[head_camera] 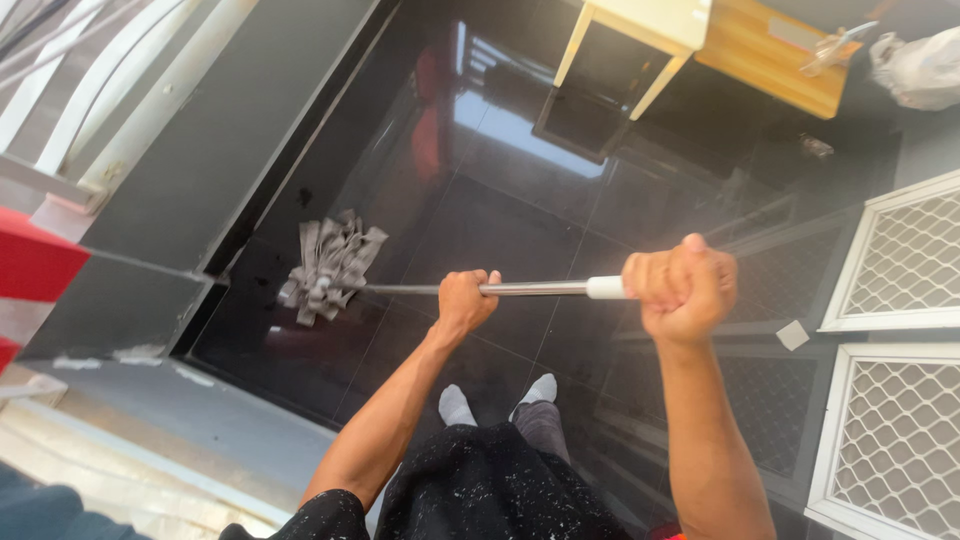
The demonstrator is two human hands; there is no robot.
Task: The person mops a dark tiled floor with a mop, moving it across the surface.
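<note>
A glossy black tiled floor (520,200) fills the middle of the frame, with white lattice panels (905,260) at the right edge and a pale stool (650,25) at the top. A mop (480,289) lies across the centre, its metal pole running level. The right hand (685,290), right of centre, is clenched around the pole's white end. The left hand (465,303) is wrapped around the pole mid-shaft. The grey strip mop head (330,265) rests on the floor at centre left, beside the dark wall base.
</note>
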